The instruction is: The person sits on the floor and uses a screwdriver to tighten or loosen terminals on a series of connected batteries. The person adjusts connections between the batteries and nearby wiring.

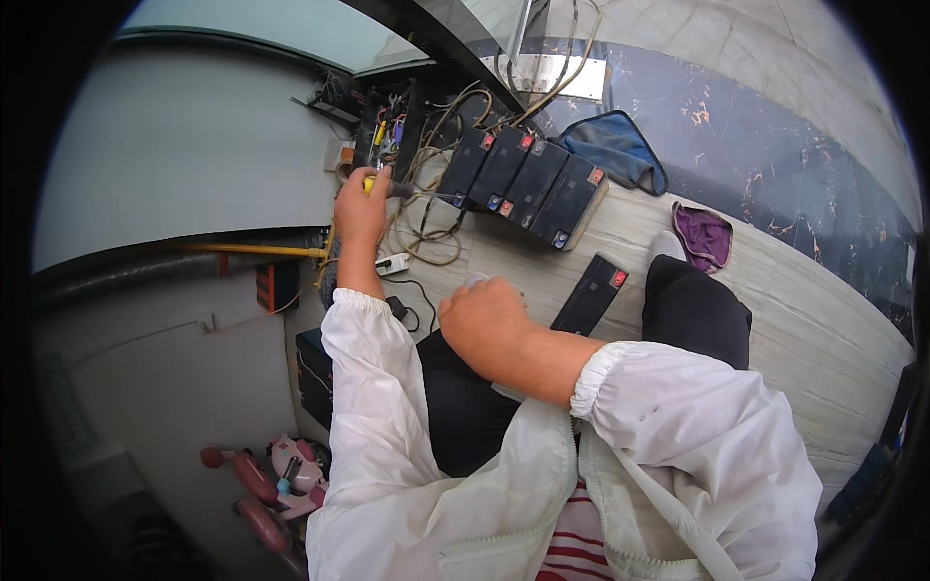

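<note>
My left hand [360,215] is closed round the handle of a screwdriver [399,190] with yellow and dark grey parts. Its thin shaft points right, and the tip is at or very near the blue-marked terminal of the leftmost black battery [467,167]. That battery stands in a row with several others, which carry red and blue terminal marks. My right hand [489,321] is curled closed above the floor, nearer to me; a small whitish thing shows at its fingers, too hidden to name. Right of that hand lies a separate black battery [593,293] with a red terminal.
An open black toolbox [412,121] of hand tools stands beyond my left hand. Loose cables [426,254] and a white power strip [391,263] lie near it. A blue cloth [615,150] and a purple cloth [701,238] are at the right. Pink toy parts [260,484] sit lower left.
</note>
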Tool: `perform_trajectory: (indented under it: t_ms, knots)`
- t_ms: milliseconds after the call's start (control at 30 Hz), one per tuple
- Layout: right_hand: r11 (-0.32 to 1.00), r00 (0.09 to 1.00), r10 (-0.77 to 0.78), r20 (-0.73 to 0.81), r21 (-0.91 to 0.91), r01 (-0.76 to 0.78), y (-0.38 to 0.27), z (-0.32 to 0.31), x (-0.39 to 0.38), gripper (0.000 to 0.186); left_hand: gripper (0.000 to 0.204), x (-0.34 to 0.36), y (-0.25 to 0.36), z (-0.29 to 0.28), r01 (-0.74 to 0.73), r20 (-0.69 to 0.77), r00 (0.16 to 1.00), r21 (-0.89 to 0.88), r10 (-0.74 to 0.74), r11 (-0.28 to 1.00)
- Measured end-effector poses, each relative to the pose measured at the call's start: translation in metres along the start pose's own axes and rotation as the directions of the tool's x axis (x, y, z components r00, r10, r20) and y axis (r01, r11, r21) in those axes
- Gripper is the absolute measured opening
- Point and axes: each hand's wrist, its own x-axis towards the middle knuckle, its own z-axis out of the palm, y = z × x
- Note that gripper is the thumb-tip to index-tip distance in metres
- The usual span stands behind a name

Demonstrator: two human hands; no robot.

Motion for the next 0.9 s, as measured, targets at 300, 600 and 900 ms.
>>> perform_trajectory:
  t_ms: [300,600,900]
  knots:
    - [0.995,0.992,-0.048,0.120,0.090,0.037,0.019,-0.032,0.030,0.026,0.038,0.005,-0.011,0.004,-0.123,-0.091,0.988,0.056,0.128,0.991]
    - [0.991,0.990,-0.077,0.121,0.117,0.063,0.022,-0.055,0.026,0.029,0.031,0.019,-0.036,0.002,-0.257,-0.189,0.939,0.174,0.289,0.951]
    - [0.997,0.978,-0.046,0.204,0.075,0.031,0.023,-0.044,0.021,0.033,0.030,0.012,-0.001,0.000,0.025,-0.124,0.992,0.211,0.001,0.977]
